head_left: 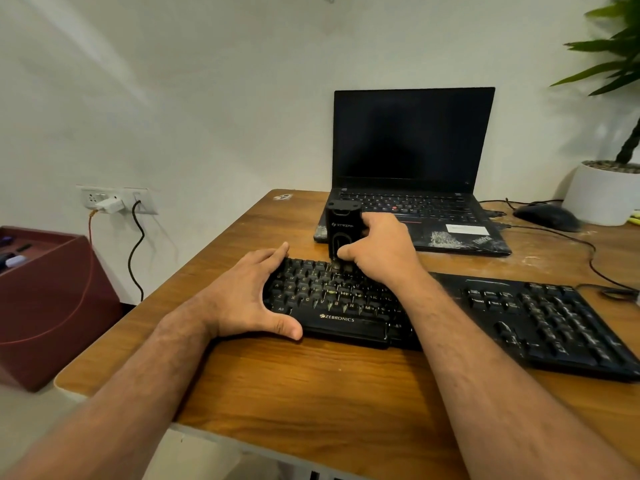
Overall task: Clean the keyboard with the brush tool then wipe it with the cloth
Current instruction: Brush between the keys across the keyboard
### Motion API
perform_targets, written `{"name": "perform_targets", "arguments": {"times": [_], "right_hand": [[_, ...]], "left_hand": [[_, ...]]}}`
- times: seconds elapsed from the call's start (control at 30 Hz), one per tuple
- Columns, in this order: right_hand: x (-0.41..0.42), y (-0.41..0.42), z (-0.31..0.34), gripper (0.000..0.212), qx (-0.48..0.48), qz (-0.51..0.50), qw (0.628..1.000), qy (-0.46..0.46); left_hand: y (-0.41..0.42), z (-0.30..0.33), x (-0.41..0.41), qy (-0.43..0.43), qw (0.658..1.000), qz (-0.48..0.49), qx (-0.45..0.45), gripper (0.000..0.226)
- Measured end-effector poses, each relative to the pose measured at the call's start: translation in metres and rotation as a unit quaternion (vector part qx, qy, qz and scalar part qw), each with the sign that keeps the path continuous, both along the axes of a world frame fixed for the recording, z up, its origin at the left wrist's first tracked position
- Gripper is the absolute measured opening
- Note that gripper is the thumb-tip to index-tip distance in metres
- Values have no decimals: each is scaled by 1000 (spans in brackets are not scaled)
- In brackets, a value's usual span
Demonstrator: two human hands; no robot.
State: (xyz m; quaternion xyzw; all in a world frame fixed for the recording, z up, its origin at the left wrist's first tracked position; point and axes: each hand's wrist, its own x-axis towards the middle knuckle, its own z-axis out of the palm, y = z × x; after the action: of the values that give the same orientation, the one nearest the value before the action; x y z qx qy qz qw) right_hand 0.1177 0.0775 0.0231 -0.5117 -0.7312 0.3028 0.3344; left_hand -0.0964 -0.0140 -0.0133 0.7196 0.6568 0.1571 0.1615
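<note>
The keyboard (pixel 346 306) is lying on the wooden bench (pixel 311 393), just in front of an open laptop (pixel 412 174) and beside a second, wider keyboard (pixel 554 317). The left hand (pixel 249 299) is bracing its left end, thumb along the front edge and straight fingers resting across the back corner. The right hand (pixel 377 251) is gripping an upright black brush tool (pixel 343 230), fingers and thumb curled round its body, the lower end meeting the top key rows. The bristles themselves are hidden by the hand, so actual contact is probably there but not confirmed.

No cloth is showing in view.

Judgement: brushing step in hand, wiping not yet begun.

Risks: pushing down too hard could catch a keycap edge and pop it; sweeping away from the body would be sending debris onto the laptop keys; if the left hand loosens, the keyboard may be sliding on the smooth wood.
</note>
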Motion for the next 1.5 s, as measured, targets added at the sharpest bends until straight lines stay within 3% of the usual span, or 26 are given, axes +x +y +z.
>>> {"name": "perform_targets", "arguments": {"times": [0.1, 0.27, 0.4, 0.53, 0.7, 0.83, 0.97, 1.1, 1.23, 1.37, 1.5], "right_hand": [[-4, -10, 0, 42, -18, 79, 997, 14], [-7, -9, -2, 44, 25, 36, 999, -2], [-7, -18, -2, 48, 6, 132, 991, 1], [-12, -15, -2, 47, 37, 63, 997, -8], [-5, -30, 0, 47, -29, 181, 983, -1], [-16, -30, -2, 45, 50, 78, 996, -11], [-15, -36, 1, 46, -17, 178, 984, -5], [-15, -31, 1, 46, 23, 98, 995, -2], [-2, -32, 4, 47, -47, 206, 977, 4], [-1, -22, 2, 51, -6, 115, 993, 14], [8, -21, 1, 48, -87, 193, 976, 46]], "left_hand": [[1, -1, -1, -7, 1000, -3, 5, 165], [3, -1, -2, 3, 1000, -8, 18, 163], [5, -2, -3, -8, 1000, -11, 20, 160], [2, -2, -2, -8, 1000, -8, 18, 159], [6, -4, -4, -24, 999, -28, 40, 140], [5, -3, -4, -13, 999, -19, 35, 150], [8, -4, -4, -36, 998, -38, 46, 120], [6, -4, -5, -10, 999, -16, 31, 150], [6, -3, -4, -17, 999, -28, 39, 137], [3, -3, -2, 2, 1000, -4, 10, 153], [3, -2, -2, -3, 1000, -3, 11, 158]]}}
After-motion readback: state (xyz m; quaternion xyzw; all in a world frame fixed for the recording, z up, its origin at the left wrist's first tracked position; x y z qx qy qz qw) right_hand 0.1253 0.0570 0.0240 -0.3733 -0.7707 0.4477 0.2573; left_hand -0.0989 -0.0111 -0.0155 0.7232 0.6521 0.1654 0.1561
